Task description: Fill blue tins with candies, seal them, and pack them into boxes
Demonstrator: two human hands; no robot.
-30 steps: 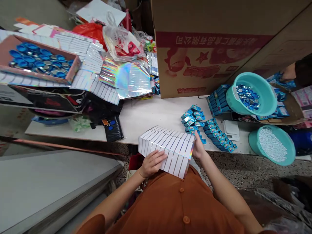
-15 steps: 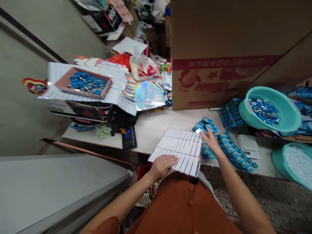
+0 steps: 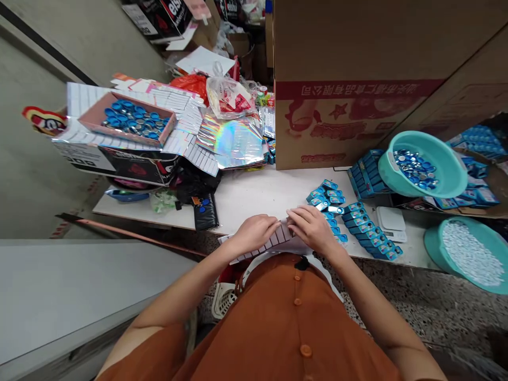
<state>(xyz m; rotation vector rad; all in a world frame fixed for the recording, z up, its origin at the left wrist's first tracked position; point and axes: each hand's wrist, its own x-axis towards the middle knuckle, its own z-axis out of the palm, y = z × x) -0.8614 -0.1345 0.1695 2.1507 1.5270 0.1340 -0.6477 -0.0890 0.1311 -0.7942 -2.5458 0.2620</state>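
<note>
A white sheet with dark lines (image 3: 280, 235) is bent at the table's front edge, close to the body. My left hand (image 3: 256, 233) is closed on its upper left part. At the sheet's right end my right hand (image 3: 311, 226) grips it, fingers bent over the edge. Both hands are near each other, and they hide much of the sheet. Just beyond my right hand lie small blue boxes (image 3: 328, 193), with a longer stacked row of blue boxes (image 3: 371, 233) to the right.
A large cardboard box (image 3: 341, 53) stands at the back. Teal basins (image 3: 452, 169) and a white scale (image 3: 391, 219) are on the right. A pink tray (image 3: 89, 117) of blue caps rests on a carton at the left, beside shiny sheets (image 3: 242, 140).
My right hand has moved left from the small boxes onto the sheet. The sheet, flat before, is now bent and nearer the body. My left hand has shifted up along it.
</note>
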